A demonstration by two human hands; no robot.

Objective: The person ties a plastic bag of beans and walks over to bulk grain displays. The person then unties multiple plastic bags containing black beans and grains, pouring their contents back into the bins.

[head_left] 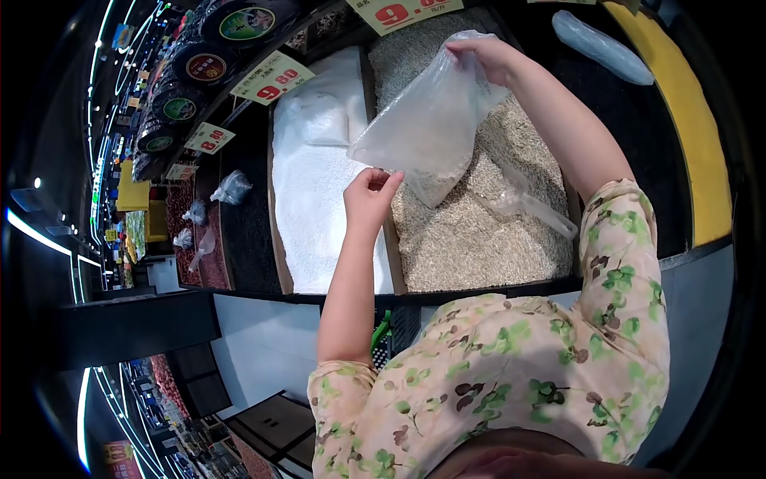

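My right hand is closed on the gathered upper edge of a clear plastic bag, holding it up over the grain bin. The bag hangs tilted, with some pale contents visible toward its lower corner. At its lower left edge, my left hand has thumb and forefinger pinched together against the plastic. Beneath the bag lies a heap of pale grain, with a clear plastic scoop resting in it. White powdery or fine-grained goods fill the bin to the left, under my left hand.
A filled clear bag lies on the white goods. Price signs stand along the back. A roll of plastic bags rests on dark goods at right, inside a yellow edge. Small tied bags lie at left.
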